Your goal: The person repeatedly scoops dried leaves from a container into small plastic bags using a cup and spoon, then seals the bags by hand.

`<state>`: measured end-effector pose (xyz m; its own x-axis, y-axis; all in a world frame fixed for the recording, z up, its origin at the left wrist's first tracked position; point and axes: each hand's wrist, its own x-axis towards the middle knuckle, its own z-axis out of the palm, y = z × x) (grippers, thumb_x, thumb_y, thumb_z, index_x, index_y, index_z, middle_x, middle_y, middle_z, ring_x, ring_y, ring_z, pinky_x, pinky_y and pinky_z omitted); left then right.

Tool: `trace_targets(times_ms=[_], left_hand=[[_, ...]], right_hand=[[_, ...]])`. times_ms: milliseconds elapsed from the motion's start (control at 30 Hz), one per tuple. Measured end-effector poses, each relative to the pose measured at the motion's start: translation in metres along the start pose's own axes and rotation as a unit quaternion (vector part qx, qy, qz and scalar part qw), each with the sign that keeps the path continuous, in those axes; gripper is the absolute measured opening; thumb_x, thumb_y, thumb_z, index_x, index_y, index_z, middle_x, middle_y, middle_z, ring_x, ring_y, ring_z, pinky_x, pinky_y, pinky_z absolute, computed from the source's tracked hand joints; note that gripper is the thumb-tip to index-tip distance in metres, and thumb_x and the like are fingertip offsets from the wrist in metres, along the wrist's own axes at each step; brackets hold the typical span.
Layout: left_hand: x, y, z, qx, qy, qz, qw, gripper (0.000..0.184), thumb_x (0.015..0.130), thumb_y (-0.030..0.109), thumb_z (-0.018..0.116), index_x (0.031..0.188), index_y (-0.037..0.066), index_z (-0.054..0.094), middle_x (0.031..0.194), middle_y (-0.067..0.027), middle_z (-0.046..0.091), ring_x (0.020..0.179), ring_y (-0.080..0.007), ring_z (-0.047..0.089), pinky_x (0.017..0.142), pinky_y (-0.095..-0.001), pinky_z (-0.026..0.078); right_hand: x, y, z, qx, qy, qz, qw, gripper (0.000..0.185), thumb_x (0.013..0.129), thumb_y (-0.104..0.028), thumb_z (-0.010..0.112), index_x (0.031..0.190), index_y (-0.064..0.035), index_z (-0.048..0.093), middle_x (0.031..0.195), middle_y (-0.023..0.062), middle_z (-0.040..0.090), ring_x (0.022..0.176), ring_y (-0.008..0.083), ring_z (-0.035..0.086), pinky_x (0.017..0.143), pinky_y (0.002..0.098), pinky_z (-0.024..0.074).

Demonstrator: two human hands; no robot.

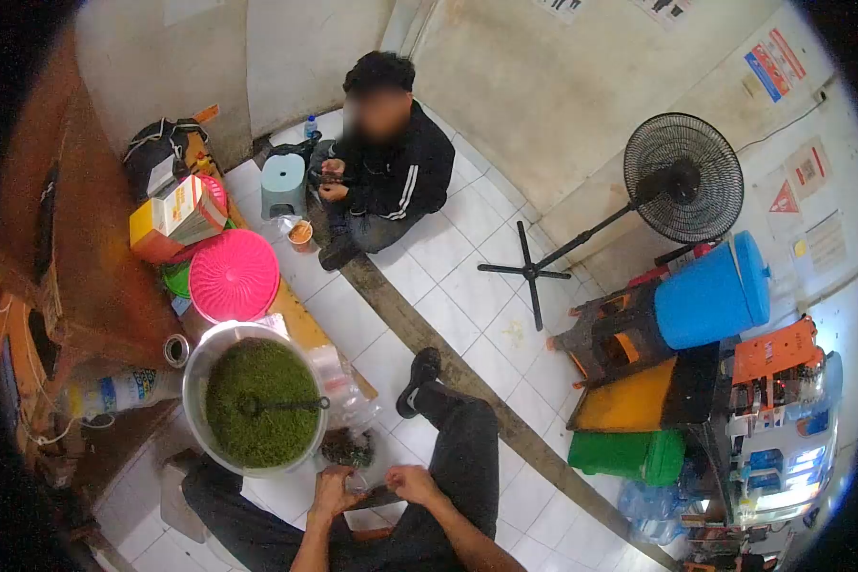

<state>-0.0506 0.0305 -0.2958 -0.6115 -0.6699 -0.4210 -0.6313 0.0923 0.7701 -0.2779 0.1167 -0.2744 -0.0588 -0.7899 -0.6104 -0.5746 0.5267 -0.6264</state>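
"Pot [193, 396], big, round and made of silver metal: what's in it?"

"Lots of small, loose green bits [238, 372]. A dark scoop [286, 405] with a thin handle and a ring at its end lies on top of them."

"And where are the hands?"

"Both are on the pot's lap side, out past its rim. The bare left hand [335, 491] is nearer the pot. Its fingers are bent, by a thin see-through scrap [357, 482] that looks like plastic. I can't tell if they grip it. The bare right hand [415, 484] is farther from the pot. Its fingers curl in toward the thumb. I can't tell if something small hides there."

"What else is close?"

"Beside the pot, just ahead of the hands, sits a dark, leafy-looking clump [348, 448]. Crinkly clear plastic bags [348, 396] lie next to the pot too. A round, bright pink plastic basket [234, 275] is just beyond it."

"So which part are they on?"

"My guess is they're busy with the small scrap, not scooping, since neither hand is on the scoop. I think that calls for soft, careful pinching with both hands."
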Motion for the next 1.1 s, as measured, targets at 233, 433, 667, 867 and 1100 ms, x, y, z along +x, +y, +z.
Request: trace_targets(times_ms=[233,433,667,867,1100], left_hand=[[0.027,-0.022,-0.024,0.05,-0.081,-0.199,0.975,0.081,0.065,0.046,0.091,0.132,0.012,0.062,0.134,-0.014,0.064,0.127,-0.0336,0.059,0.105,-0.0439,0.048],[0.039,-0.039,-0.021,0.078,-0.147,-0.162,0.973,0.088,0.059,0.052,0.091,0.131,0.008,0.066,0.129,-0.0147,0.068,0.121,-0.0339,0.063,0.102,-0.0415,0.05],[0.018,-0.036,-0.01,0.06,-0.092,-0.119,0.987,0.083,0.059,0.053,0.089,0.121,0.001,0.07,0.12,-0.0185,0.072,0.112,-0.0348,0.068,0.096,-0.0416,0.053],[-0.006,-0.032,-0.018,0.008,-0.047,-0.082,0.996,0.079,0.06,0.053,0.09,0.116,0.0,0.071,0.11,-0.0195,0.073,0.102,-0.0332,0.071,0.089,-0.0416,0.055],[-0.008,0.005,-0.039,-0.061,-0.026,-0.155,0.986,0.065,0.067,0.041,0.09,0.114,0.002,0.07,0.115,-0.0197,0.071,0.11,-0.0361,0.067,0.096,-0.0421,0.052]], right_hand=[[0.025,-0.003,0.123,-0.186,-0.47,-0.112,0.856,0.034,0.088,-0.028,0.06,0.111,-0.0063,0.074,0.117,0.0177,0.072,0.103,0.0343,0.069,0.086,0.0472,0.0533],[0.044,-0.004,0.137,-0.247,-0.537,-0.129,0.796,0.047,0.093,-0.036,0.051,0.113,0.0007,0.073,0.117,0.0192,0.072,0.106,0.0383,0.067,0.087,0.0495,0.0503],[0.036,-0.014,0.124,-0.23,-0.457,-0.146,0.847,0.041,0.088,-0.026,0.052,0.109,0.0021,0.073,0.111,0.0152,0.073,0.097,0.0367,0.068,0.081,0.0522,0.0492],[0.033,-0.024,0.137,-0.205,-0.466,-0.137,0.85,0.041,0.087,-0.028,0.054,0.108,0.0011,0.073,0.109,0.0164,0.073,0.096,0.0374,0.068,0.08,0.052,0.05],[0.048,-0.036,0.138,-0.176,-0.482,-0.117,0.851,0.041,0.087,-0.032,0.056,0.108,-0.0001,0.073,0.107,0.0178,0.073,0.094,0.0382,0.068,0.079,0.0519,0.0509]])
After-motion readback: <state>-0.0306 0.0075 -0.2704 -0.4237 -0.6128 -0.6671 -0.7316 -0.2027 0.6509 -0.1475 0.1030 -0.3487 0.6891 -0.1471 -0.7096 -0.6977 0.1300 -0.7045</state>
